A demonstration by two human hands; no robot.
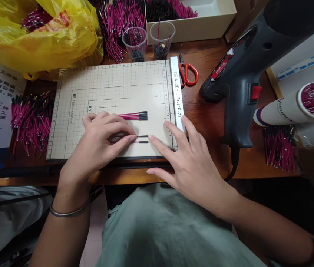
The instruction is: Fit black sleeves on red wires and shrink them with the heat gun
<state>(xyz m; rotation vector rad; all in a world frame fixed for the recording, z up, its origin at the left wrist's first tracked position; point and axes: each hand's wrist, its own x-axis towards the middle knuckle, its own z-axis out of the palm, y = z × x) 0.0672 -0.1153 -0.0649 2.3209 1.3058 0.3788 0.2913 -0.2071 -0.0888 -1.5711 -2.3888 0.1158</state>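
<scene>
My left hand (103, 135) rests on the pale paper cutter (112, 79), thumb and index finger pinched at a thin magenta wire tipped with a black sleeve (143, 136). Another black-tipped magenta wire (143, 142) lies just below it, partly under that hand. Above the fingertips, several magenta wires (129, 116) lie side by side, their black ends lined up. My right hand (184, 155) has its fingers spread and grips nothing. Its index fingertip is at the free end of the upper single sleeve; whether it presses there I cannot tell. Its other fingertips are by the cutter's right edge.
Two clear cups (136, 50) with small black pieces stand behind the cutter. Red-handled scissors (188, 73) and a heat gun (237, 74) are on the right. A wire pile (33, 122) lies left, below a yellow bag (62, 37). A paper cup (293, 102) holds more wires.
</scene>
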